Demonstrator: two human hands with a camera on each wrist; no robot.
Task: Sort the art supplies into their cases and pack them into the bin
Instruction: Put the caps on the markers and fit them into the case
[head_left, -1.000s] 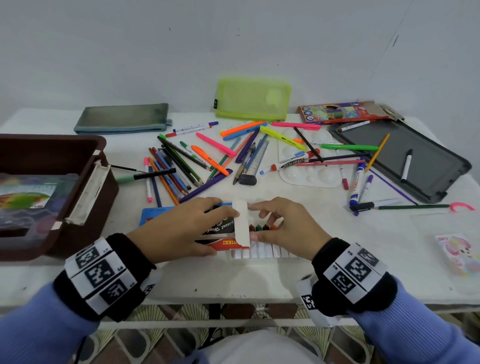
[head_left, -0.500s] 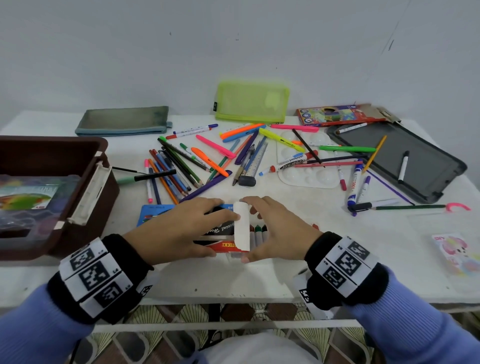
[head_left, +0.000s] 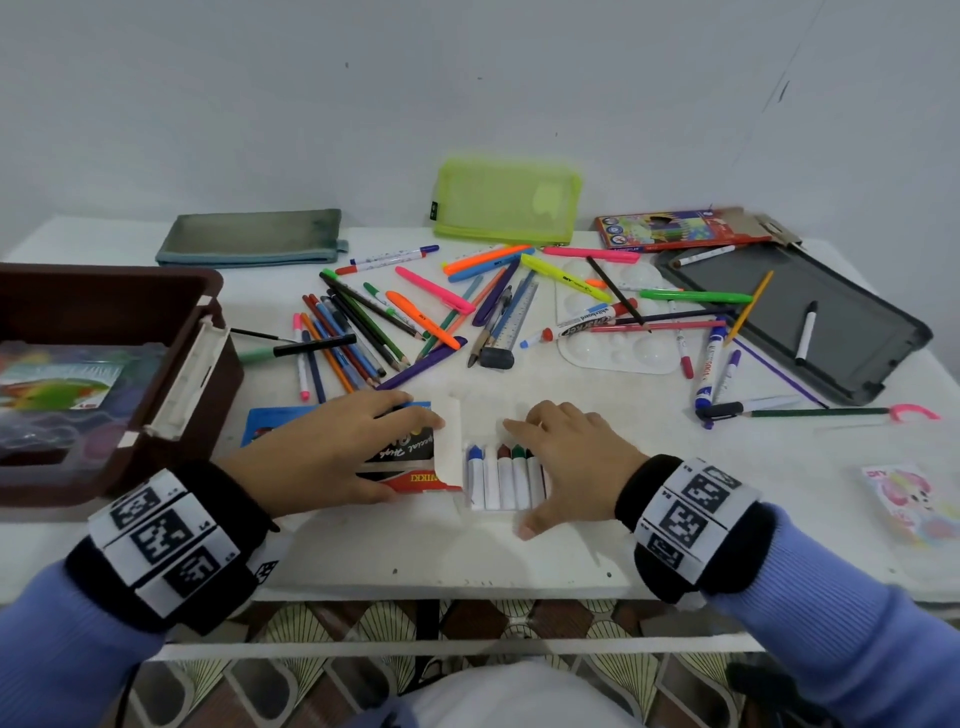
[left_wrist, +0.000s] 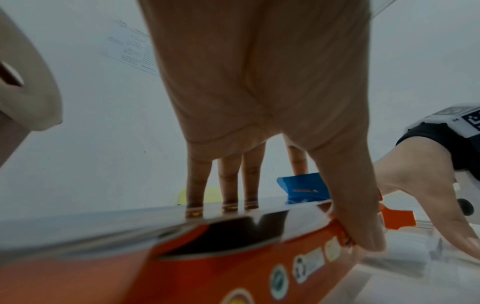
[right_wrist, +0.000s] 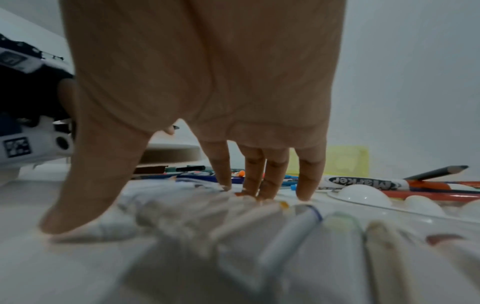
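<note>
From the head view, the crayon box (head_left: 402, 462) lies near the front edge of the table (head_left: 415, 561), its white flap raised. The left hand (head_left: 332, 452) holds the box, fingers over its top and thumb at its near side. Just beside it, the right hand (head_left: 566, 462) spans a row of crayons (head_left: 501, 480), fingers at their tips, thumb at the near end. The brown bin (head_left: 104, 374) sits at the left edge; loose pens and markers (head_left: 415, 322) lie mid-table.

In the left wrist view, the left hand (left_wrist: 259, 102) grips the orange box (left_wrist: 233, 257), thumb against its side.

In the right wrist view, the right hand (right_wrist: 207, 92) arches over the blurred crayons (right_wrist: 259, 222), fingertips (right_wrist: 307, 193) down.
</note>
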